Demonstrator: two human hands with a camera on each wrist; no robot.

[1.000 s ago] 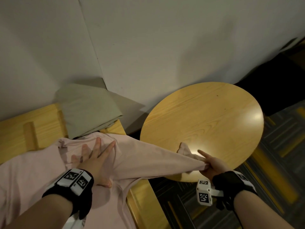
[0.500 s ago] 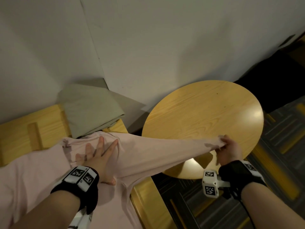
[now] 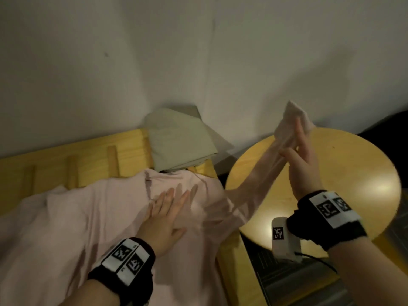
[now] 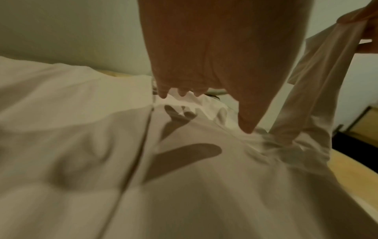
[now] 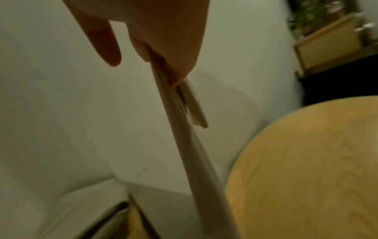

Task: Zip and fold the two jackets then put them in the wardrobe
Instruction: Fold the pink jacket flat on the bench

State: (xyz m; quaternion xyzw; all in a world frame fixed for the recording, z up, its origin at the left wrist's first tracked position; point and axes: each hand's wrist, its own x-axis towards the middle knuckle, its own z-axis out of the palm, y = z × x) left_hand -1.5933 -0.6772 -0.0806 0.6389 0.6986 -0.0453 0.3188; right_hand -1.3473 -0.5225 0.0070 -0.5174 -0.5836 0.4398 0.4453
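Note:
A pale pink jacket (image 3: 92,219) lies spread on the wooden bench (image 3: 66,155), its zipper line (image 4: 139,142) closed down the middle. My left hand (image 3: 170,208) lies flat with straight fingers near the jacket's shoulder; the left hand (image 4: 204,64) hovers just over the cloth in the wrist view. My right hand (image 3: 300,151) pinches the cuff end of the jacket's right sleeve (image 3: 260,173) and holds it raised and taut above the round table; the right hand (image 5: 163,53) and the sleeve (image 5: 194,145) also fill the right wrist view. A folded grey-green jacket (image 3: 178,140) sits at the bench's far end against the wall.
A round wooden table (image 3: 342,173) stands to the right of the bench, close to the white wall (image 3: 198,51). Dark patterned carpet (image 3: 298,283) shows below it. A dark piece of furniture (image 3: 393,127) stands at the far right.
My right hand has lifted the sleeve cuff from low over the table's near edge up and toward the wall. The left hand stays pressed flat on the jacket.

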